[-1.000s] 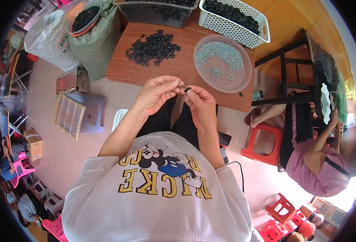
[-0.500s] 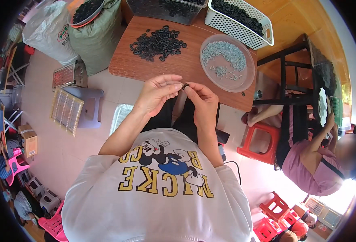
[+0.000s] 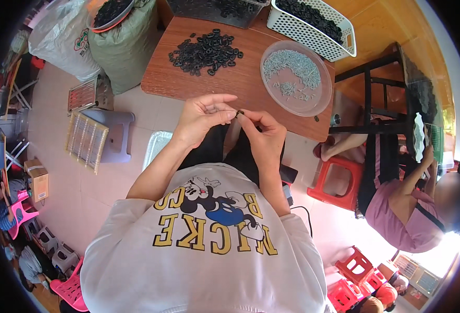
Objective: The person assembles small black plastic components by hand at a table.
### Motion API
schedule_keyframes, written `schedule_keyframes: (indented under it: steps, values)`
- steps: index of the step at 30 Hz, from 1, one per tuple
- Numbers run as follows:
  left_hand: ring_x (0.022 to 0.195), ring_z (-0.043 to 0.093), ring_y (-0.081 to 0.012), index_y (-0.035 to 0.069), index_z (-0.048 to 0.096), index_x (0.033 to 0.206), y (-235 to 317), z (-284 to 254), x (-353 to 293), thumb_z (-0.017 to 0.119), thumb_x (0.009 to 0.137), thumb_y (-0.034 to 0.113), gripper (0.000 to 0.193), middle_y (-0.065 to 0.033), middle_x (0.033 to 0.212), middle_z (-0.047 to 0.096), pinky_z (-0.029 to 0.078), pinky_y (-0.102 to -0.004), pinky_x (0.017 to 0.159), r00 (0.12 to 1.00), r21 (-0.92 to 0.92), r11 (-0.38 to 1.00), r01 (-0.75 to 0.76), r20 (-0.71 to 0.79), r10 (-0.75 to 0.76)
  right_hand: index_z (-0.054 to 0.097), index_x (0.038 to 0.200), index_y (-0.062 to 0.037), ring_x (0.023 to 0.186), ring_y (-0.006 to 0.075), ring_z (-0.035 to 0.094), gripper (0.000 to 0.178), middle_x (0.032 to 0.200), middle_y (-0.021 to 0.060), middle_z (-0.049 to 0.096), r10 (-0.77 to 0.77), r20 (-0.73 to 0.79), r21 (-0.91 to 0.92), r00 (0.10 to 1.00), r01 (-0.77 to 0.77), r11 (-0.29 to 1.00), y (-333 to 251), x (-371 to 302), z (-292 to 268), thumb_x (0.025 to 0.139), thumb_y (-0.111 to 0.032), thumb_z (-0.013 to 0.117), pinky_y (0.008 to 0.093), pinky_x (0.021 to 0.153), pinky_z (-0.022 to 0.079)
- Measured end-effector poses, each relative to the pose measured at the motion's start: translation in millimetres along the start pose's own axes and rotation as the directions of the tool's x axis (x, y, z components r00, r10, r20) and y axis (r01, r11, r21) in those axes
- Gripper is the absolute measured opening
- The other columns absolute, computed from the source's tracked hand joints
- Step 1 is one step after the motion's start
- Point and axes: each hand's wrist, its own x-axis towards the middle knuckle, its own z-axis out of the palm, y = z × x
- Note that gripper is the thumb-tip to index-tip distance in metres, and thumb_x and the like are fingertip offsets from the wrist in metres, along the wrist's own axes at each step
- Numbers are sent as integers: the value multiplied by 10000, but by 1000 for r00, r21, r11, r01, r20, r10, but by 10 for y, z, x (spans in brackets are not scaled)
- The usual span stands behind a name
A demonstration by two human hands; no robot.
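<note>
Now the left hand (image 3: 201, 120) and the right hand (image 3: 264, 135) have come together: 1 second ago there was a little gap between their fingertips, and now they meet at 1 small black piece (image 3: 239, 112). So it looks like both hands are busy with that piece, not just the right. Going left to right, a pile of black rings (image 3: 211, 52) lies on the left part of the table (image 3: 245, 78), toward its far edge. Then comes the left hand, with its pointing finger stuck out and a gap down to the thumb. The thumb tip seems to touch the piece, but I can't tell if those fingers are closed on anything. The piece is next, held up by the table's near edge, between the fingertips of the 2 hands. The right hand has its thumb and pointing finger pinched on it. Last, a round clear dish (image 3: 297, 108) with silvery pins (image 3: 303, 65) sits by the right edge, and 1 loose black bit (image 3: 316, 118) lies near the near right corner.
</note>
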Motion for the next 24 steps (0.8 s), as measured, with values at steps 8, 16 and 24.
schedule_keyframes:
  steps: [8, 16, 24]
  values:
    - [775, 609, -111, -29, 607, 1129, 14, -81, 40, 669, 794, 4, 342, -96, 908, 666, 498, -232, 717, 997, 77, 996, 52, 48, -55, 693, 879, 32, 631, 45, 535, 132, 755, 31, 661, 79, 53, 137, 995, -86, 987, 85, 17, 15, 774, -48, 702, 191, 580, 420]
    - [766, 621, -116, -24, 593, 1139, -27, -64, 32, 671, 802, 11, 348, -91, 895, 667, 500, -211, 690, 988, -130, 981, 145, -35, -151, 699, 887, 22, 646, 37, 534, 130, 766, 22, 666, 78, 13, 143, 997, -79, 987, 105, 48, 54, 774, -41, 703, 178, 604, 418]
    - [770, 616, -118, -26, 569, 1176, -47, -98, 44, 679, 790, 7, 404, -92, 881, 670, 487, -227, 704, 993, -65, 993, 96, -56, -100, 696, 889, 24, 617, 37, 510, 137, 757, 26, 666, 68, 2, 58, 998, -68, 996, 163, 16, 84, 771, -46, 701, 182, 585, 414]
